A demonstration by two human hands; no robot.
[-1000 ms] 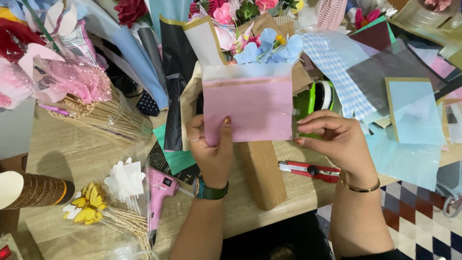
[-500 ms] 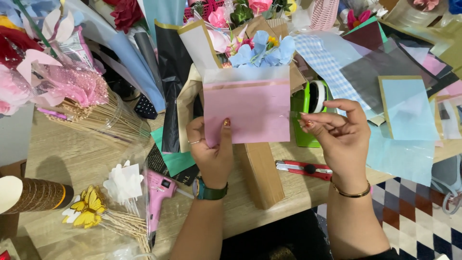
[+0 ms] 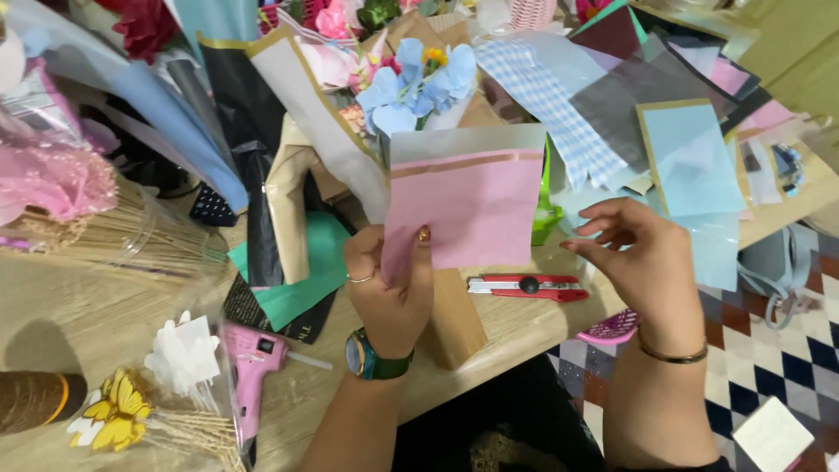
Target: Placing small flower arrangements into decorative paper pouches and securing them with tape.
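Pinching the upright pink paper sheet (image 3: 468, 214), long axis sideways, the left hand (image 3: 389, 293); right hand (image 3: 634, 262) open beside

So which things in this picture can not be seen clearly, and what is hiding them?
All in the head view:
- Green object: mostly hidden behind the pink paper sheet that the left hand holds.
- Right hand: its fingertips look pinched, but what they hold is too small to tell.
- Pink glue gun: its base is cut off by the bottom edge.
- Pink basket-like thing: partly hidden by the right wrist.
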